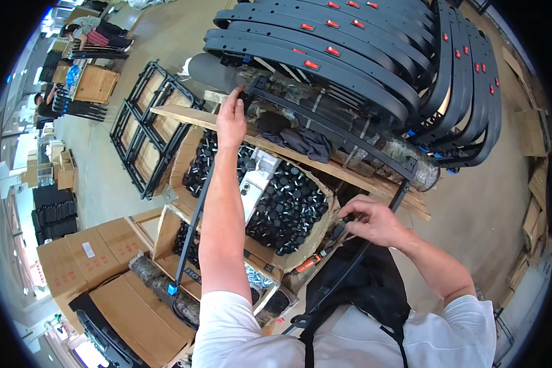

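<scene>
A black metal tube frame (331,126) lies before me, its far bar resting over a padded, film-wrapped roller. My left hand (232,122) reaches to the far left corner of this frame, its fingers closed against the tube. Near the right side bar, my right hand (374,222) has thumb and fingers pinched together; whatever small dark thing is between them is too unclear to name. Below the frame, an open box holds many black round-headed feet with metal studs (288,208). A pale metal piece (256,184) lies across them. An orange-and-black power tool (306,264) sits beside the box.
Curved black frames with red clips (331,52) are stacked at the far right. A wooden plank (184,115) runs beneath the frame. More black frames (150,132) stand on the floor to the left. Cardboard boxes (86,257) are at lower left; other people work far left.
</scene>
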`<state>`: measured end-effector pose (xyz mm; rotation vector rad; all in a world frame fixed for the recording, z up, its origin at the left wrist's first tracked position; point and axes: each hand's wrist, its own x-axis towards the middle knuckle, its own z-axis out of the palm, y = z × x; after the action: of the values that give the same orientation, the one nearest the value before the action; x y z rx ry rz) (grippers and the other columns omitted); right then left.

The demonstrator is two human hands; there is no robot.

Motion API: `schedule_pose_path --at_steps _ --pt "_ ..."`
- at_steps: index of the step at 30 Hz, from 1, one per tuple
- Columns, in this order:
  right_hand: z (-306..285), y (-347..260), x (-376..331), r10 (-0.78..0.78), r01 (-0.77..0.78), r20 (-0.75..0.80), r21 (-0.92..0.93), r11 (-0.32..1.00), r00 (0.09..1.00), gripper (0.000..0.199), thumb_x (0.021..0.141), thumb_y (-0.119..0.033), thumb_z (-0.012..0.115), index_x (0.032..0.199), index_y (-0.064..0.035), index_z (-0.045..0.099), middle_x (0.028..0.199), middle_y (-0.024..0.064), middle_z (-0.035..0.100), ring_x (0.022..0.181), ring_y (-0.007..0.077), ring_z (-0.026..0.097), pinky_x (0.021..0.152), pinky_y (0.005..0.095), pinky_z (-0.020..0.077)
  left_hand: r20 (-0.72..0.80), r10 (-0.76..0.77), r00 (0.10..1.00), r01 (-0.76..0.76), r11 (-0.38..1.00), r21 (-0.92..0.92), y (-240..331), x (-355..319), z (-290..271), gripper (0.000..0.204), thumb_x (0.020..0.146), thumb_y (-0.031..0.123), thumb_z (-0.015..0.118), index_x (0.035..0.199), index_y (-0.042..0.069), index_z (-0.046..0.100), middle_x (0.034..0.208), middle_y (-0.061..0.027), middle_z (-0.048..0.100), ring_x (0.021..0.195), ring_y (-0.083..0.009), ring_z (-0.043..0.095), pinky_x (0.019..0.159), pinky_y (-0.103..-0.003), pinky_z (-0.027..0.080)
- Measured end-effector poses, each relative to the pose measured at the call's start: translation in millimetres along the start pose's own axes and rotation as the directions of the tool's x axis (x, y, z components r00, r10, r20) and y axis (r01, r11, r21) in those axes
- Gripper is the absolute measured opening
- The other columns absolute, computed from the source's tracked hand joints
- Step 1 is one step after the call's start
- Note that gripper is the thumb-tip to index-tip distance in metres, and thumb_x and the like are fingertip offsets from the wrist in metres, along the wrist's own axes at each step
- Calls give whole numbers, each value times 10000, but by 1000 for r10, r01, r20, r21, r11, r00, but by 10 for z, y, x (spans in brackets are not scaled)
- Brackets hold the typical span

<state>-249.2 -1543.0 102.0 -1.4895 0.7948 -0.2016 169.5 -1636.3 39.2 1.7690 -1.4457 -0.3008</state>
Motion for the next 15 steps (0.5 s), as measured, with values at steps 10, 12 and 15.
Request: schedule_pose_path --at_steps 10,12,15 --pt "-659 51 -687 -95 -140 -467 -444 885 879 329 899 -9 703 1226 -45 694 1195 102 651 890 183 656 766 321 565 -100 -9 995 -7 986 -166 -353 114 139 377 1044 187 635 1413 116 625 1299 -153 659 1223 -276 636 1067 -387 493" --pt "-759 44 -710 -141 -178 -521 -514 839 842 324 908 -8 691 1231 -38 691 1230 111 645 901 197 671 791 339 586 -109 -109 988 59 920 -387 -467 87 127 472 1050 113 617 1499 31 494 1353 -147 662 1248 -225 627 1086 -359 478" --pt "-851 136 -790 -153 -226 -522 -590 775 839 319 914 -11 691 1231 -48 693 1244 113 637 909 203 681 799 347 592 30 -120 992 123 956 -266 -339 74 167 321 1085 167 509 1374 141 646 1360 -157 646 1244 -243 639 1094 -378 468"
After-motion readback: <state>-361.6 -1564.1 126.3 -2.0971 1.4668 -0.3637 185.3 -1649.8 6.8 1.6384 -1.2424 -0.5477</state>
